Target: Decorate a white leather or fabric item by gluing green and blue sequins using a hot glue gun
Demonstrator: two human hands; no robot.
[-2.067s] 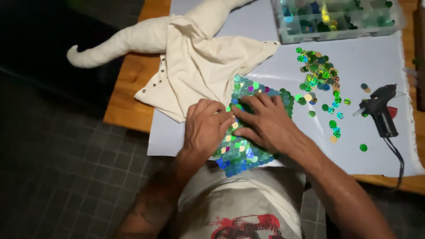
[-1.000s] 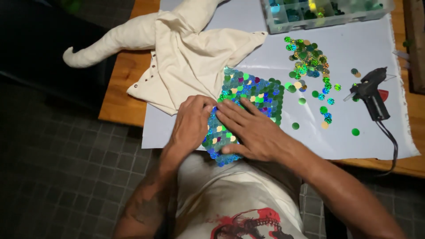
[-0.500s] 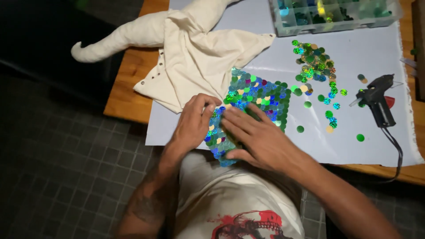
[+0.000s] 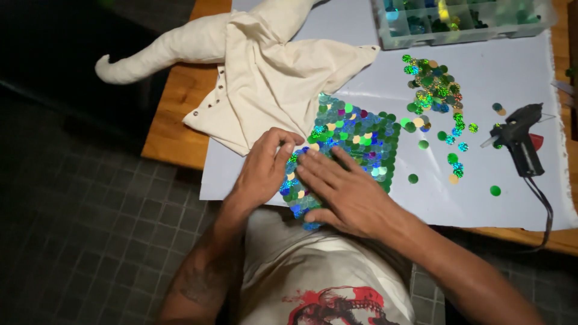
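A panel covered in shiny green and blue sequins (image 4: 355, 135) lies on a white sheet (image 4: 481, 186) at the near table edge. My left hand (image 4: 263, 168) rests on the panel's left edge, fingers curled and tips pressing down. My right hand (image 4: 343, 189) lies flat on the panel's near part, fingers spread and pointing left. Neither hand holds anything. A cream fabric garment (image 4: 265, 72) with a stuffed sleeve lies just beyond the left hand, overlapping the panel's top corner.
Loose sequins (image 4: 435, 90) are scattered right of the panel. A black glue gun (image 4: 521, 141) with a cord lies at the right. A clear compartment box (image 4: 457, 18) of sequins stands at the back. The wooden table (image 4: 174, 114) ends left over a dark tiled floor.
My right hand has slid left and toward me over the panel and flattened. My left hand has stayed at the left edge. The view has shifted slightly.
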